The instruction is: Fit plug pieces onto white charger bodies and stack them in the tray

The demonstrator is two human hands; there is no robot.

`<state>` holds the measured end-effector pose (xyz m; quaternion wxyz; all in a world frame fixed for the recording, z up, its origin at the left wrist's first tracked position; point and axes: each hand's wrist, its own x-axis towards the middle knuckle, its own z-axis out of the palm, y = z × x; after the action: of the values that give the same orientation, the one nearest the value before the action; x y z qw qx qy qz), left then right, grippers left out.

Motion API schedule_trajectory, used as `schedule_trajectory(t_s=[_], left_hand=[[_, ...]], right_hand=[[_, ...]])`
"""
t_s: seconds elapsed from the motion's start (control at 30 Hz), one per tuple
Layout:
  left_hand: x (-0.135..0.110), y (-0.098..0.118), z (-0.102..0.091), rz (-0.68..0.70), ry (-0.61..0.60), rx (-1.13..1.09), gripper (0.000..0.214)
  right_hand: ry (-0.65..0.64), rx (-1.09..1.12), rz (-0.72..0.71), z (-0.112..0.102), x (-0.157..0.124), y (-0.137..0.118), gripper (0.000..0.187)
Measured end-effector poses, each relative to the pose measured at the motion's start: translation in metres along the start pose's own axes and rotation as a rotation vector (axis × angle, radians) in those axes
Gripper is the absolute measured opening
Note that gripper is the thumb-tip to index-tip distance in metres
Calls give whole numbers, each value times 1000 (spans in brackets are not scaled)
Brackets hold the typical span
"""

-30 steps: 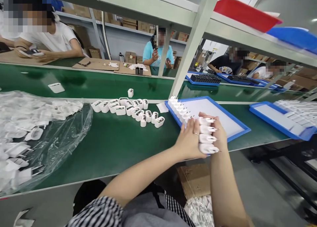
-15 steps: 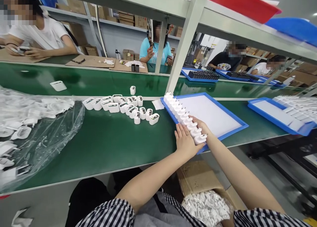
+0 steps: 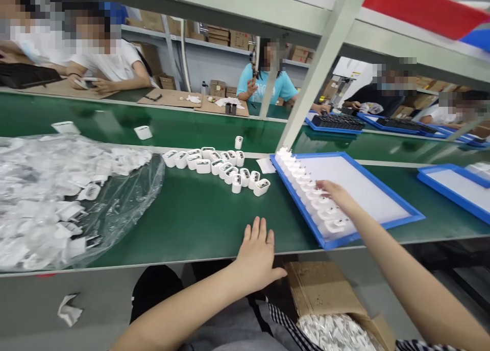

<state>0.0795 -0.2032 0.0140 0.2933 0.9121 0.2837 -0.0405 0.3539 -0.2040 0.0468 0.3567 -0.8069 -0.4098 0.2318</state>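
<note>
On the near side of the blue tray [image 3: 383, 197], down below the green table [image 3: 179, 223], sits a brown box [image 3: 321, 289] with lots of white bits [image 3: 337, 335] in it. A little higher, to the left of the tray's near corner, the left hand [image 3: 257, 256] is by the table edge, with its fingers spread out and nothing in it. The right hand [image 3: 335, 192] reaches in over the tray, with its fingers bent by a row of white plugs [image 3: 323, 205]. I cannot tell if it is gripping one. The plugs stand close together inside the tray, all along its left side, with their pins up. Far to the left of the tray, a big clear bag [image 3: 126, 203] lies under a heap of white parts [image 3: 46, 203]. Between the bag and the tray is a bunch of white cases [image 3: 202, 166]. A small white paper [image 3: 266, 165] is just beside the tray's far left corner. To the right of the tray is another blue tray [image 3: 455, 187]. Past the tray, across the table, a person in a bright blue shirt [image 3: 264, 85] sits near a tray of black things [image 3: 337, 122].
</note>
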Motion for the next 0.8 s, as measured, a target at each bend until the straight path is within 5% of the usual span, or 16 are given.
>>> schedule_trajectory(t_s=[0.1, 0.17, 0.23, 0.33, 0.43, 0.53, 0.67, 0.8], left_hand=[[-23, -45, -14, -154, 1, -20, 75], [-32, -71, -21, -290, 69, -11, 71], [-39, -92, -23, -411, 163, 15, 66], [-49, -114, -16, -516, 279, 36, 61], [-62, -127, -1, -526, 349, 11, 56], [-68, -131, 12, -487, 426, -30, 51], [-64, -127, 11, -550, 485, -112, 49], [-60, -124, 7, -561, 528, -121, 48]], right_hand=[[293, 65, -57, -23, 13, -53, 22], [384, 21, -195, -20, 25, -97, 19], [230, -194, -300, 7, 44, -136, 20], [-93, -667, -322, 78, 87, -167, 25], [-168, -839, -282, 149, 137, -161, 45], [-227, -948, -259, 187, 179, -135, 57], [-316, -960, -358, 193, 215, -109, 45], [-234, -928, -396, 183, 209, -131, 33]])
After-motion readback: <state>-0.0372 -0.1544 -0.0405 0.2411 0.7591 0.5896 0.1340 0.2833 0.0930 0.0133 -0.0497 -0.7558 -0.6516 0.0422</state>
